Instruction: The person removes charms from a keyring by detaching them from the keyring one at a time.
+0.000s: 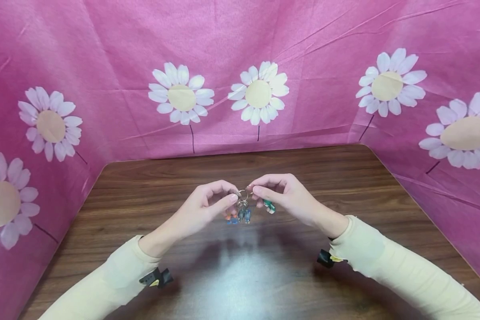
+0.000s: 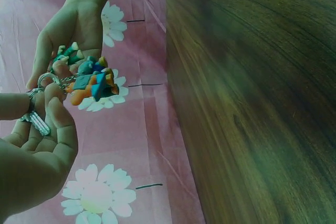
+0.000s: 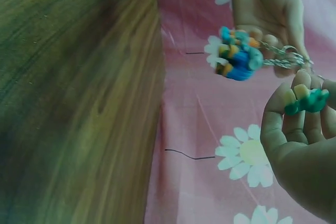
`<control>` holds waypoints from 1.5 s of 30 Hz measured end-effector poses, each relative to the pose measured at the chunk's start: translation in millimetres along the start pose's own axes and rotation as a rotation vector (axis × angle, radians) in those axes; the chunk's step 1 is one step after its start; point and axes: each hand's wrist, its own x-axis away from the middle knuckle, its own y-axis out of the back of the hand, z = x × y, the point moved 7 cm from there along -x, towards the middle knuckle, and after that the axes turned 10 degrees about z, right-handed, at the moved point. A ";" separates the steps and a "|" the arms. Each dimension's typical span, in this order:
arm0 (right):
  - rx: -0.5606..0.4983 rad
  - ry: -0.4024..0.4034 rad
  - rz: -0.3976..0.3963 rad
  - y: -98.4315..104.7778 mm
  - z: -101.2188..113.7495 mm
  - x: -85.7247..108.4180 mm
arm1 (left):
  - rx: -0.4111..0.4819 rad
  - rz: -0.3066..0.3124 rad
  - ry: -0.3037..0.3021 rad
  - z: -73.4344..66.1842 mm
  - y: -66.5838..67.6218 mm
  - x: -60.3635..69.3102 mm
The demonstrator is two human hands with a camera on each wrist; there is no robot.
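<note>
Both hands hold a metal key ring (image 1: 245, 194) between them, above the wooden table. My left hand (image 1: 200, 208) pinches the ring's left side with thumb and fingers. On the other side, my right hand (image 1: 295, 198) pinches the ring with thumb and forefinger. Small blue figure charms (image 1: 246, 215) and an orange-and-blue one (image 2: 84, 88) hang from short chains below the ring. A green figure charm (image 3: 310, 99) hangs by the right hand's fingers. In the left wrist view, a flat silver piece, perhaps a key (image 2: 39, 123), lies against the left hand's fingers.
A brown wood-grain table (image 1: 144, 186) lies beneath the hands. Pink cloth (image 1: 224, 35) printed with white daisies stands around its back and sides. Black wrist devices (image 1: 157, 278) sit under the pale sleeves (image 1: 116, 271).
</note>
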 end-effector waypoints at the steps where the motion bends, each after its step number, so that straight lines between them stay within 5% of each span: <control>1: 0.004 0.000 -0.001 0.7 1.6 -0.4 | 0.006 0.008 0.011 0.8 -0.8 -0.5; 10: 0.011 0.003 0.023 -0.5 6.2 -3.6 | 0.004 0.048 0.080 7.7 -3.9 -1.0; 24: -0.022 -0.054 0.057 -3.6 -7.6 -0.2 | -0.030 -0.060 0.046 8.0 2.8 2.9; 32: -0.012 -0.035 0.100 -10.6 -11.9 0.3 | -0.024 -0.073 -0.004 8.5 2.6 1.4; 45: 0.038 -0.024 0.049 -7.0 -12.0 -2.5 | -0.039 -0.078 -0.069 5.4 2.8 -0.4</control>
